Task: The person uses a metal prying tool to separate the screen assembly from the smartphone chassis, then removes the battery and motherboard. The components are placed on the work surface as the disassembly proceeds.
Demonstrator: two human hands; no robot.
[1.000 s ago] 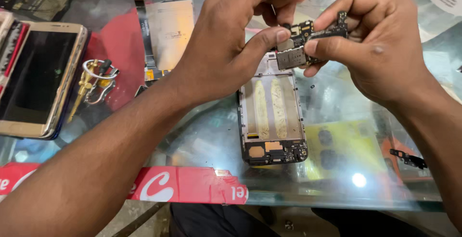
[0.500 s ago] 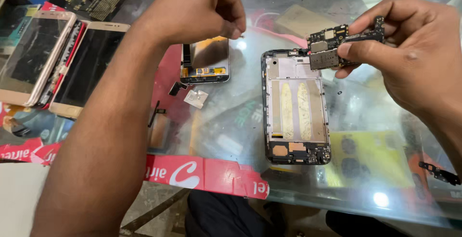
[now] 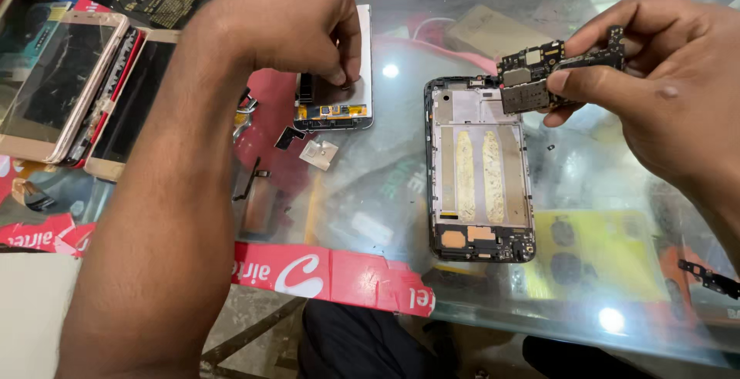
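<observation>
My right hand point(image 3: 663, 94) holds a small dark circuit board point(image 3: 556, 71) pinched between thumb and fingers, just above the top end of an opened phone frame point(image 3: 479, 172) that lies flat on the glass table point(image 3: 385, 186). The frame shows two yellowish strips in its middle and a small board at its lower end. My left hand point(image 3: 289, 28) reaches to the left and its fingertips press on the upper part of a white phone part point(image 3: 339, 94) lying on the glass. Whether it grips anything small is hidden by the fingers.
Two phones with gold edges point(image 3: 54, 90) lie at the far left. Small loose parts point(image 3: 317, 153) and a dark strip point(image 3: 247, 182) rest below the white part. A red tape band point(image 3: 331, 275) runs along the table's near edge. A small dark bracket point(image 3: 713, 279) lies at the right.
My left hand has let go of the circuit board and moved left and down onto the white phone part. My right hand keeps the board over the frame.
</observation>
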